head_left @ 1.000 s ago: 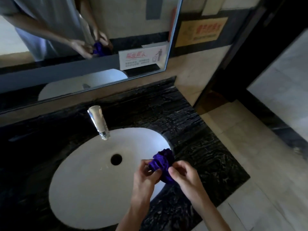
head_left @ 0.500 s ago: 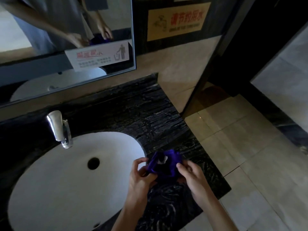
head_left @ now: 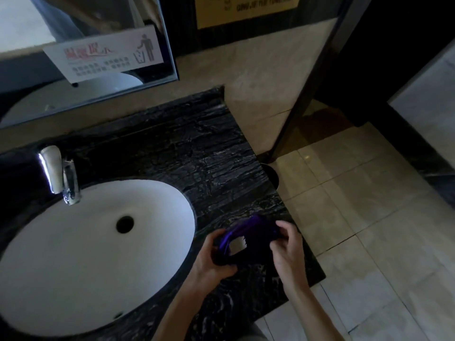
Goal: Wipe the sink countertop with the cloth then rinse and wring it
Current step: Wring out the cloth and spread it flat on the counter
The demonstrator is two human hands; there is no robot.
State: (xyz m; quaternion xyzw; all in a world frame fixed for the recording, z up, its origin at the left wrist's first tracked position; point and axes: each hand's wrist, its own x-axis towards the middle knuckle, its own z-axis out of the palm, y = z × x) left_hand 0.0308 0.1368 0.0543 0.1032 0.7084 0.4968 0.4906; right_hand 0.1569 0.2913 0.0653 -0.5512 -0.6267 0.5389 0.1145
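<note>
Left hand (head_left: 213, 257): fingers curled closed around the left end of the purple cloth (head_left: 248, 238), thumb on top, gripping it just right of the sink basin (head_left: 73, 267).

Right hand (head_left: 286, 247): fingers bent and pinched on the cloth's right end, thumb and forefinger closed on the fabric; gripping, not flat.

Purple cloth: bunched and partly spread between the two hands, held right of the sink basin above the black marbled countertop (head_left: 202, 153), near its front right corner. Whether it touches the stone cannot be told. Its long axis runs roughly left to right, from one hand to the other, the right end sitting slightly farther from the person. A pale patch shows in its middle, possibly a label.

Sink basin: white, oval, set into the countertop, dark drain hole (head_left: 124, 224) at centre.

Faucet (head_left: 60, 174): chrome, behind the basin at its left rear, spout pointing down toward the bowl.

Mirror (head_left: 81, 45): on the wall behind the basin, with a white printed sign (head_left: 105, 54) at its lower edge.

Floor (head_left: 369, 217): pale tiles, right of the countertop.
</note>
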